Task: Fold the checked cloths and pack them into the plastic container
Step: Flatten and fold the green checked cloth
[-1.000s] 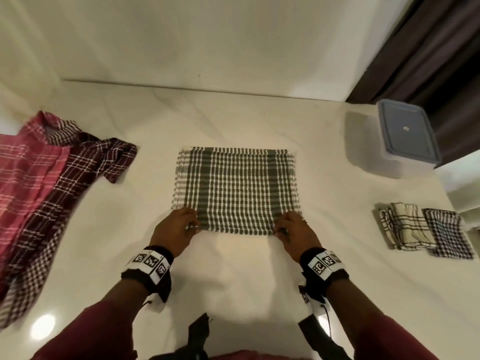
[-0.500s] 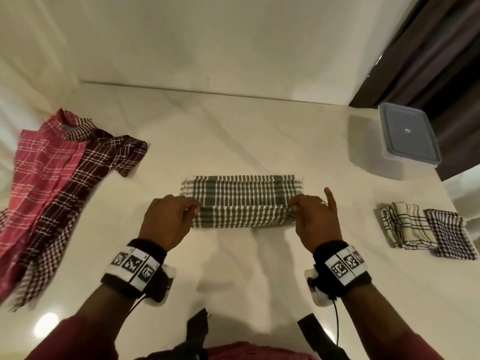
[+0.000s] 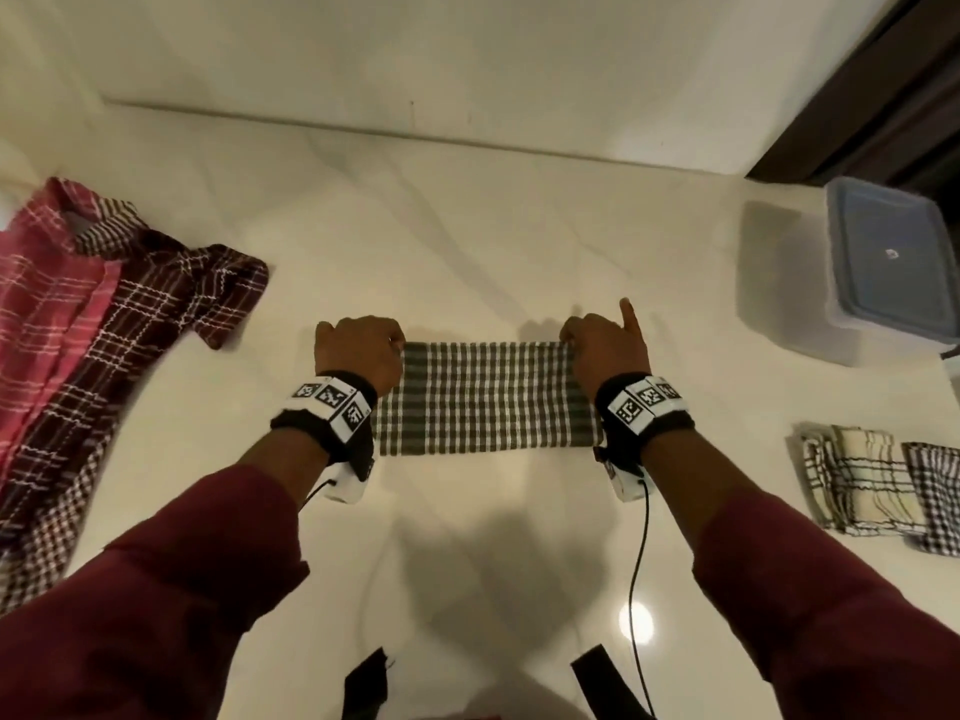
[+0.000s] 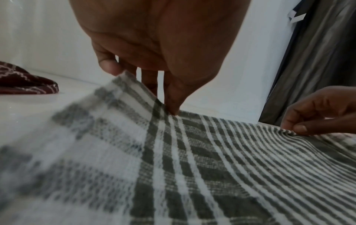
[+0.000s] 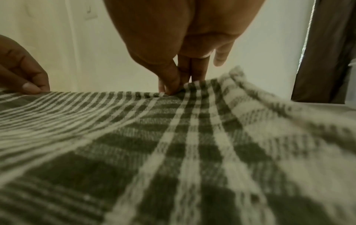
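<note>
At the centre of the head view the green checked cloth [image 3: 488, 397] lies as a folded strip on the pale table [image 3: 467, 241]. The left hand [image 3: 358, 350] pinches its far left corner and the right hand [image 3: 605, 350] pinches its far right corner, one finger pointing up. The lidded plastic container [image 3: 891, 272] sits at the upper right, folded cloths [image 3: 883, 491] at the right edge, and red checked cloths [image 3: 93, 356] at the left.
</note>
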Demonstrator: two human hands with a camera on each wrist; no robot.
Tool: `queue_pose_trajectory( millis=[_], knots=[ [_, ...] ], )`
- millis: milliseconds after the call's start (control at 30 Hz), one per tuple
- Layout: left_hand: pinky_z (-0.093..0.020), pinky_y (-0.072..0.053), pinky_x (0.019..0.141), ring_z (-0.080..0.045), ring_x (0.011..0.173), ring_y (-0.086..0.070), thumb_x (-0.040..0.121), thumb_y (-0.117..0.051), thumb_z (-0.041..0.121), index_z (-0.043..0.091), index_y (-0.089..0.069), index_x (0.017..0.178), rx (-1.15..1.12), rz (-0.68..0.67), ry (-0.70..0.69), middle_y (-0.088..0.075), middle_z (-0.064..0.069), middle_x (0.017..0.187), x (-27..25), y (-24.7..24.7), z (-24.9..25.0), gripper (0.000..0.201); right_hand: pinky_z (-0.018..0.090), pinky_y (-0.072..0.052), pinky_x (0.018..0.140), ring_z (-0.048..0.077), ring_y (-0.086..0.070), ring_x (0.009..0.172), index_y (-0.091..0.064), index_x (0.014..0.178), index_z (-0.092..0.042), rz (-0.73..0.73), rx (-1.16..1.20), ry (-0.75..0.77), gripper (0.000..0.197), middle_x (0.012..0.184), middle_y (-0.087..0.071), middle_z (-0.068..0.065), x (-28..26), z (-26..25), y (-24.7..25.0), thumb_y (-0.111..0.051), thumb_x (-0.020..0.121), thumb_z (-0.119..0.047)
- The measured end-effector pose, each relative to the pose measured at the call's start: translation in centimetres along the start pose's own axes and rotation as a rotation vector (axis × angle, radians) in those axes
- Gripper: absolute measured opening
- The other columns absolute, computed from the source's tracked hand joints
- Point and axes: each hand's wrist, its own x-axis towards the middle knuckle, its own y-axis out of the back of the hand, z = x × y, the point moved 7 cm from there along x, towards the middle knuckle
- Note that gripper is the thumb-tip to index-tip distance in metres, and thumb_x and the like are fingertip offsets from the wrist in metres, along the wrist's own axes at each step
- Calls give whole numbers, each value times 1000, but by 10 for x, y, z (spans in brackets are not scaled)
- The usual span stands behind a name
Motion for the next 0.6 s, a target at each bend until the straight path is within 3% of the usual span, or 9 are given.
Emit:
queue_pose_trajectory(
  millis=[100,167,267,367,467,533,600],
  knots=[
    [-40,-32,93,-29,104,-55,91,-50,27,26,-65,101,-2,-13,-1,-63,-4,109,8,-10,-4,17,39,2,118,22,-59,104,-60,112,-18,-59,26,-19,34,108,-62,4,13,2,-14,-45,85,-6],
    [-42,-32,96,-31,115,-47,89,-55,29,22,-61,112,-34,35,-16,-55,-7,123,7,-11,-6,25,40,-2,119,25,-56,112,-58,121,-18,-2,84,-58,37,122,-57,7,14,0,-15,-49,86,-7],
    [-48,-27,108,-34,136,-28,85,-62,29,15,-49,130,-165,133,-67,-34,-13,147,-15,-11,-3,49,42,-7,118,33,-31,139,-45,138,-11,130,176,48,48,149,-36,16,-9,-38,-10,-52,91,-12],
    [-52,-12,116,-39,145,-6,86,-62,25,10,-34,144,-205,92,-207,-9,-19,157,-48,-30,13,66,39,4,117,29,4,147,-16,152,-14,-95,219,299,67,160,-1,12,-43,-108,-37,-49,95,-25],
    [-48,-2,119,-33,146,8,92,-53,22,16,-15,152,-213,-56,-263,7,-11,160,-59,-59,22,71,45,5,119,26,15,146,1,153,-14,-238,219,275,77,159,12,8,-44,-131,-68,-44,95,-38],
    [-46,2,119,-29,146,14,97,-46,34,23,-5,152,-237,-125,-224,13,-5,159,-56,-72,15,70,46,10,118,23,23,144,11,151,-19,-285,221,239,78,158,22,3,-39,-128,-81,-34,96,-51],
    [-44,7,119,-25,145,19,93,-38,57,33,2,150,-238,-181,-199,18,1,158,-50,-80,6,74,44,19,114,22,31,140,19,149,-23,-333,199,217,86,155,30,-3,-39,-116,-89,-28,91,-67]
  ],
)
